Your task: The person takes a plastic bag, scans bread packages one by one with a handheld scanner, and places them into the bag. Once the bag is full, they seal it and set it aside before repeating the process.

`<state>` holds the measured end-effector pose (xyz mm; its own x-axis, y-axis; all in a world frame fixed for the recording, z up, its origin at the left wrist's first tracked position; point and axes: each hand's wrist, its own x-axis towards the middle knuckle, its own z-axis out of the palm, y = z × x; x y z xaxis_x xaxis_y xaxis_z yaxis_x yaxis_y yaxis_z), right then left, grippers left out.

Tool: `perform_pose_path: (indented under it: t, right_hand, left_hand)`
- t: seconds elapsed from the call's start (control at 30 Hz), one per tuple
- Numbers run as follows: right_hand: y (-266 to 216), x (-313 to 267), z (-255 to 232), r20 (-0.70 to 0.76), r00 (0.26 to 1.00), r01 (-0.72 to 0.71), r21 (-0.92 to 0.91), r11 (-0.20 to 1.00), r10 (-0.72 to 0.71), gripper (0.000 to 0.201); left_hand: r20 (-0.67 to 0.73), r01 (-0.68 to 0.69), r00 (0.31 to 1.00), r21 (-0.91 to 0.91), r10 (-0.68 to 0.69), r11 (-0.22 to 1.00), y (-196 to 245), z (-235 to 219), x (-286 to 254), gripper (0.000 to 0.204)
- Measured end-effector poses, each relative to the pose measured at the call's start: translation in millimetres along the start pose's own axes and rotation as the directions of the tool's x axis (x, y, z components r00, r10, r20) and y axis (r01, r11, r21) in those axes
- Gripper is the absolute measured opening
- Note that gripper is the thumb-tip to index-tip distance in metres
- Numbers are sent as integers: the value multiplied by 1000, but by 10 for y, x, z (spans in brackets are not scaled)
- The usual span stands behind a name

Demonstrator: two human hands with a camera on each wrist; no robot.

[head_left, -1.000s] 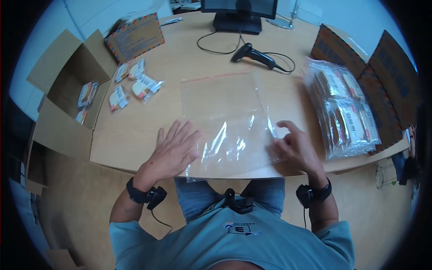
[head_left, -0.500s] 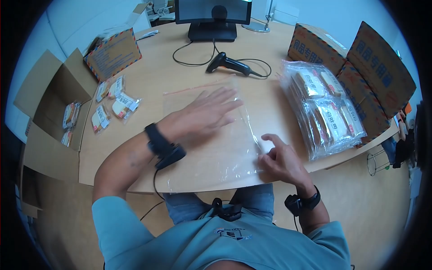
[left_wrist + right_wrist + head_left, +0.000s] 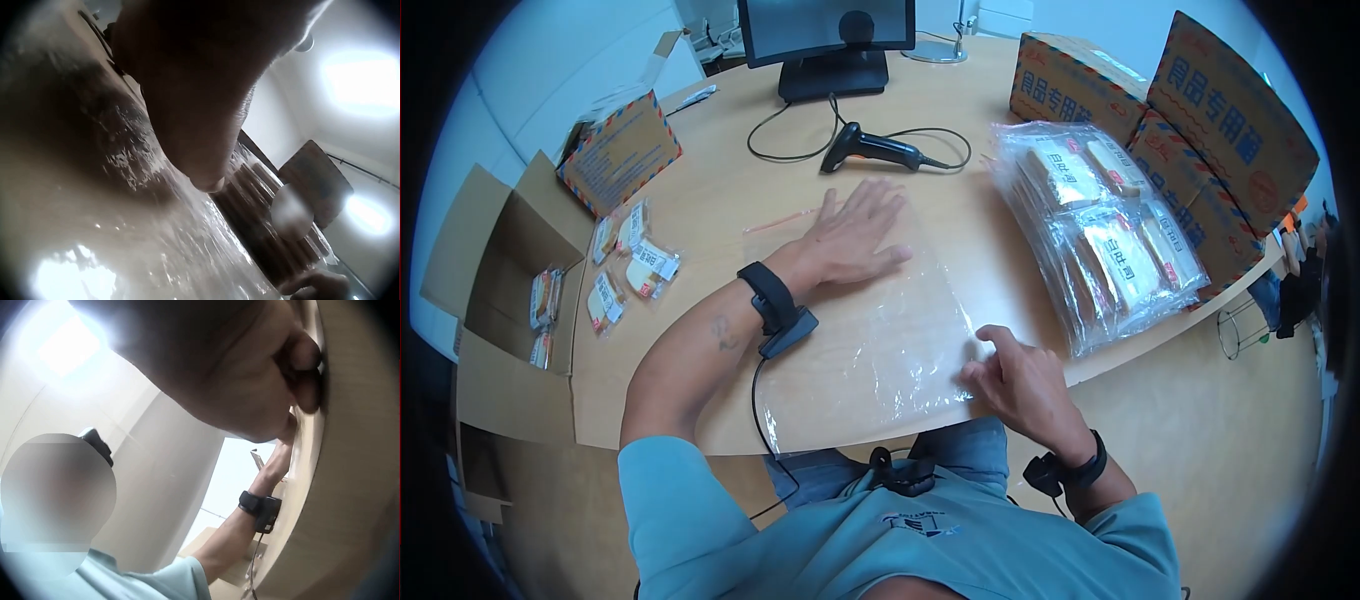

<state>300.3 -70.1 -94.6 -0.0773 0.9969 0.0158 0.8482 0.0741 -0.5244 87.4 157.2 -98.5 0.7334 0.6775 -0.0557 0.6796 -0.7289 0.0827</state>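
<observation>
A large clear plastic bag (image 3: pixel 870 350) lies flat on the table, its red-edged end pointing away from the person. The left hand (image 3: pixel 860 235) rests palm down with spread fingers over the far part of the bag. In the left wrist view the same hand (image 3: pixel 194 100) is a dark shape close over shiny film. The right hand (image 3: pixel 1020 385) is at the bag's near right edge, its fingers loosely bent and the index finger apart from the thumb. The right wrist view shows this hand's curled fingertips (image 3: pixel 306 390) down at the table's edge.
A stack of clear bags filled with packed bread (image 3: pixel 1100 240) lies at the right, before printed cardboard boxes (image 3: pixel 1210 130). Single bread packs (image 3: pixel 635 260) lie at the left beside an open carton (image 3: pixel 510 270). A barcode scanner (image 3: pixel 870 150) and a monitor (image 3: pixel 830 35) stand farther back.
The left hand has gone from the bag's near left side up and across to its far part. The right hand has stayed by the near right edge. The head view has shifted.
</observation>
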Motion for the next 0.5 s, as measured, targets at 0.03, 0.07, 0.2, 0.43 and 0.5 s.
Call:
perform_pose_path:
  t: [0.03, 0.07, 0.2, 0.43, 0.5]
  right_hand:
    - [-23, -15, -11, 2, 1000, -2, 2, 1000, 2, 35]
    - [-47, -40, -18, -158, 979, 113, -99, 989, -127, 35]
    - [-83, -4, -17, -177, 827, 463, -322, 826, -533, 40]
    - [-29, -21, 155, 12, 852, 514, -208, 832, -524, 45]
    - [-75, -35, 134, 17, 866, 485, -271, 831, -500, 46]
  left_hand:
    - [-77, -84, 994, 3, 83, 997, 18, 9, -6, 85]
    - [-72, -84, 994, 0, 84, 996, 53, 36, -12, 85]
    - [-10, -172, 985, -37, 171, 984, 125, 187, 24, 77]
    - [-153, -204, 971, -124, 184, 971, -99, -22, -66, 78]
    - [-133, -170, 979, -107, 155, 980, -230, -210, -398, 79]
